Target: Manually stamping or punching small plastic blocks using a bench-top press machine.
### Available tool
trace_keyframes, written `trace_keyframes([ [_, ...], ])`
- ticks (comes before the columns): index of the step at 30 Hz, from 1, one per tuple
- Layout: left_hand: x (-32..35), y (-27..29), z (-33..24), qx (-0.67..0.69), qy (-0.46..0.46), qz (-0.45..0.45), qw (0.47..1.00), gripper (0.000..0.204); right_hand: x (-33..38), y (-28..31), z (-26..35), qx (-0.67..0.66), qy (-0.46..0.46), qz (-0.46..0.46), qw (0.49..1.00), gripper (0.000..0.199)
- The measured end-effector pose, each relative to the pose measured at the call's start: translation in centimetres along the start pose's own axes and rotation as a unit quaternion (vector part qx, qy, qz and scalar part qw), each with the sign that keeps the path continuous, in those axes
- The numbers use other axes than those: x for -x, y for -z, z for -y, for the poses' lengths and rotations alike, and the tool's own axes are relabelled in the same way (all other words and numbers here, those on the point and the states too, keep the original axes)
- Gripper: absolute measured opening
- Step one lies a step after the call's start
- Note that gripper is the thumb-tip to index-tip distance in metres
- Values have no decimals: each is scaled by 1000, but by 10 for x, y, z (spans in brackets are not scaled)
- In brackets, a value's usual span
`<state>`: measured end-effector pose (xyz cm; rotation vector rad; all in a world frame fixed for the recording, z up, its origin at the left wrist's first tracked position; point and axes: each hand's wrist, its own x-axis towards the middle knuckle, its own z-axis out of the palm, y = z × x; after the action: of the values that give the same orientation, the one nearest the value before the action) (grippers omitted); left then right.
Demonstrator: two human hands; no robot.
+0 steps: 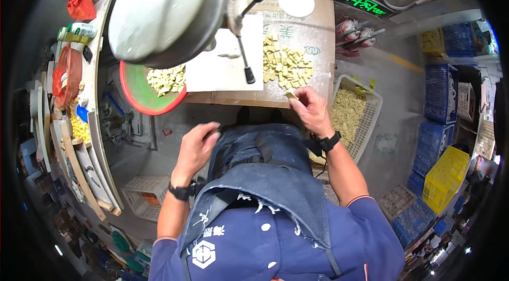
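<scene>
My left hand (197, 145) hangs near me, fingers curled shut on nothing I can see. My right hand (312, 111) pinches one yellow block (290, 95) at the desk (318, 42) edge. Right of it, a white basket (371, 122) holds many blocks. Farther off, a pile (286, 64) remains on the desk, and the red tray (143, 95) at left holds more.

At frame centre-top, a pile of small blocks (286, 66) lies on the surface (313, 26), right of a lever (246, 42). A round tray (143, 95) sits left; a basket (352, 116) sits lower right.
</scene>
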<state>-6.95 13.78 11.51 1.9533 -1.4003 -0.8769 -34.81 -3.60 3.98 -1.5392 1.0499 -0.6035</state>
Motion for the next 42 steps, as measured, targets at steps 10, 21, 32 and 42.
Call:
trace_keyframes([
  [10, -42, 11, -26, 82, -130, 90, 984, 39, 29, -78, 82, 80, 176, 44, 980, 43],
  [21, -32, 40, 20, 107, -219, 25, 969, 24, 31, -137, 103, 21, 129, 50, 990, 39],
  [32, -67, 40, 61, 78, -231, -41, 969, 21, 28, -124, 106, 47, 28, -41, 998, 21],
  [42, -154, 22, 94, -31, -237, -187, 953, 17, -16, -36, 137, -29, 61, -203, 977, 13],
])
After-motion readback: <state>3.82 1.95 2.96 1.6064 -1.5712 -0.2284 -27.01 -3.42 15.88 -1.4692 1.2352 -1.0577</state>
